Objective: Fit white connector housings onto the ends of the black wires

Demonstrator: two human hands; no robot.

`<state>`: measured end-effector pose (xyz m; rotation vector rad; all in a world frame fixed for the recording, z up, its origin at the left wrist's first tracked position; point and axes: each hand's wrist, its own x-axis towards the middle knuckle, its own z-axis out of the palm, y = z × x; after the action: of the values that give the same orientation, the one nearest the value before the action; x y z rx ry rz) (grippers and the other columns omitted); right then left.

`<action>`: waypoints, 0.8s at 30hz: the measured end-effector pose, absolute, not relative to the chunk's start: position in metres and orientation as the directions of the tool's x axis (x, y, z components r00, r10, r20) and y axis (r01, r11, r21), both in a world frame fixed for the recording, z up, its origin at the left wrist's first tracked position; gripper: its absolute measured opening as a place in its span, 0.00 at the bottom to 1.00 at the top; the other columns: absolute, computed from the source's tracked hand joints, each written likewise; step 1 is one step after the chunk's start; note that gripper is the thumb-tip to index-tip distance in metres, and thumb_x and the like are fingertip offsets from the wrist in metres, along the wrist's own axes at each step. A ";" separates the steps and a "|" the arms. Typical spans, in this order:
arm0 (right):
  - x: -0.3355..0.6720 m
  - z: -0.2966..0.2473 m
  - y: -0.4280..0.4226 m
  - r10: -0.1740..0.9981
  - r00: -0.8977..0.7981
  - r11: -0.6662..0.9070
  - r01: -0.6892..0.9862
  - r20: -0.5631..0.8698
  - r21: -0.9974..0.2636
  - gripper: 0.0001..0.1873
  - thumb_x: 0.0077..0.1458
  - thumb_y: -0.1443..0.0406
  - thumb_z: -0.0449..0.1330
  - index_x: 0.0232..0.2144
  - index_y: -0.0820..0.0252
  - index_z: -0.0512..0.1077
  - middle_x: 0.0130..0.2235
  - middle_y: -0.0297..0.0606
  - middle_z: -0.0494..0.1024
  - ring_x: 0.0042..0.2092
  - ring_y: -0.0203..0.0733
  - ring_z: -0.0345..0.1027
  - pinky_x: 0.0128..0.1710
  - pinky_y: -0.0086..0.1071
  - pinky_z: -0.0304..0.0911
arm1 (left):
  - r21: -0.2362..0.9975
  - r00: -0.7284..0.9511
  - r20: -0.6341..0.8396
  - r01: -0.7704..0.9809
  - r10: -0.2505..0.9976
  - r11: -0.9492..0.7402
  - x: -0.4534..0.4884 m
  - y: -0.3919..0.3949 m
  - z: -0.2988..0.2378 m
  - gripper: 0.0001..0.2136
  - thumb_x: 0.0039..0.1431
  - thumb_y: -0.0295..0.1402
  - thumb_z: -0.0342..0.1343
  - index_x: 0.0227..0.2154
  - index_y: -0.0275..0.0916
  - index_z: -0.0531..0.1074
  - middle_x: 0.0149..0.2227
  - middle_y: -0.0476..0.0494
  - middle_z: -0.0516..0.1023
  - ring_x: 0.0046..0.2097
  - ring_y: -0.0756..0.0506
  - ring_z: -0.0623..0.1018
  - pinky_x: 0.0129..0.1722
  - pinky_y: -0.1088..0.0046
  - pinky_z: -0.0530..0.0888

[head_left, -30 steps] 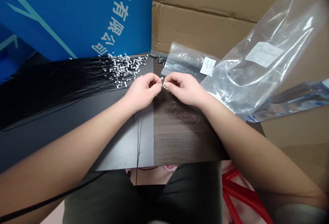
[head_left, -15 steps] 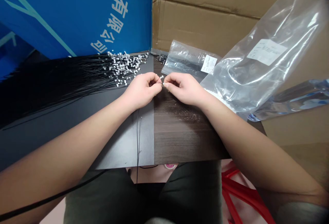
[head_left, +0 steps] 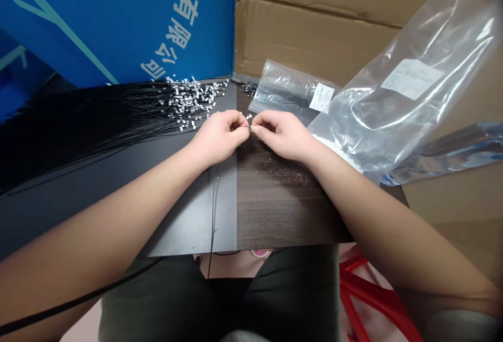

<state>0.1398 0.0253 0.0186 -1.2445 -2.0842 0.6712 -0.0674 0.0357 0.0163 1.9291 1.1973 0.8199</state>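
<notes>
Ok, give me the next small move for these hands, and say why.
Probably ease the right hand slightly toward the left hand: the left pinches a thin black wire, its end appears to meet the tiny white piece at the right fingertips, and whether it is seated is too small to tell.

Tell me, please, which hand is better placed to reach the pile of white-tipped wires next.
Probably the left hand: it is nearer the white-tipped wires, while the right hand lies beyond it.
</notes>
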 end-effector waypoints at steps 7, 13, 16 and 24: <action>0.140 0.019 0.025 0.895 -0.372 0.432 0.594 0.245 -0.678 0.06 0.62 0.63 0.60 0.34 0.58 0.74 0.32 0.35 0.77 0.34 0.41 0.64 0.37 0.36 0.58 | 0.825 0.369 0.135 0.472 0.920 -0.310 -0.069 0.038 0.014 0.05 0.54 0.34 0.58 0.31 0.39 0.76 0.27 0.50 0.76 0.29 0.47 0.72 0.32 0.68 0.66; 0.142 0.021 0.027 0.912 -0.324 0.394 0.524 0.251 -0.755 0.08 0.63 0.60 0.62 0.35 0.58 0.77 0.34 0.37 0.80 0.35 0.42 0.68 0.38 0.38 0.61 | 0.913 0.306 0.094 0.354 0.947 -0.204 -0.065 0.035 0.017 0.05 0.56 0.35 0.61 0.29 0.40 0.74 0.26 0.50 0.75 0.28 0.48 0.74 0.31 0.69 0.70; 0.143 0.021 0.028 0.927 -0.297 0.351 0.479 0.228 -0.804 0.07 0.62 0.60 0.63 0.36 0.58 0.78 0.35 0.38 0.81 0.36 0.43 0.70 0.39 0.39 0.64 | 0.945 0.270 0.064 0.294 0.961 -0.145 -0.064 0.036 0.017 0.06 0.55 0.35 0.62 0.28 0.40 0.73 0.25 0.50 0.74 0.27 0.49 0.74 0.30 0.70 0.71; 0.141 0.023 0.026 0.945 -0.258 0.306 0.492 0.199 -0.815 0.07 0.60 0.61 0.64 0.36 0.59 0.79 0.34 0.37 0.81 0.34 0.40 0.69 0.38 0.38 0.64 | 0.953 0.284 0.064 0.269 0.957 -0.143 -0.065 0.039 0.015 0.05 0.56 0.34 0.63 0.29 0.39 0.74 0.26 0.50 0.74 0.27 0.50 0.74 0.30 0.71 0.72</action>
<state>0.1414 0.0263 0.0229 -1.2788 -1.8762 0.8258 -0.0648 0.0386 0.0146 1.6170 1.1488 0.9224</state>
